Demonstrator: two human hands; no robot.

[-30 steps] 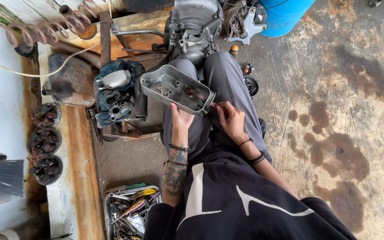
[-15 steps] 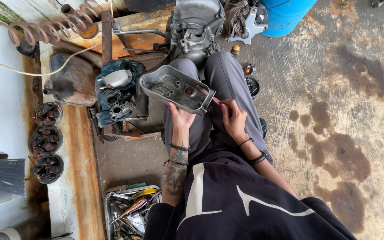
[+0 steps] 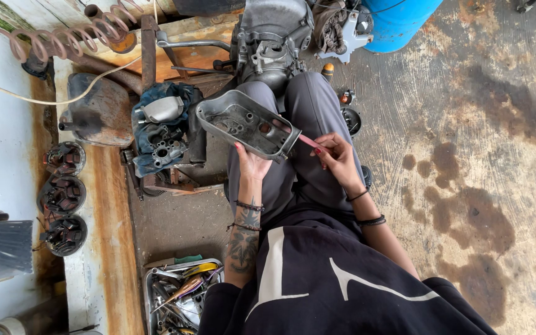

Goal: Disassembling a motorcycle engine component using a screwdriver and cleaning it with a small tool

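From the head camera, the person sits on the stained concrete floor (image 3: 466,186) with knees drawn up. The left hand (image 3: 252,164) grips the near edge of a grey metal engine cover (image 3: 246,126), its fingers wrapped under the rim, holding it tilted above the lap with the hollow side up. The right hand (image 3: 337,158) pinches a thin red tool (image 3: 308,141), fingers narrow, its tip reaching into the cover at the right edge. Beside the cover sits an engine part on a blue rag (image 3: 162,127). A tray of tools (image 3: 178,291) lies near the left elbow
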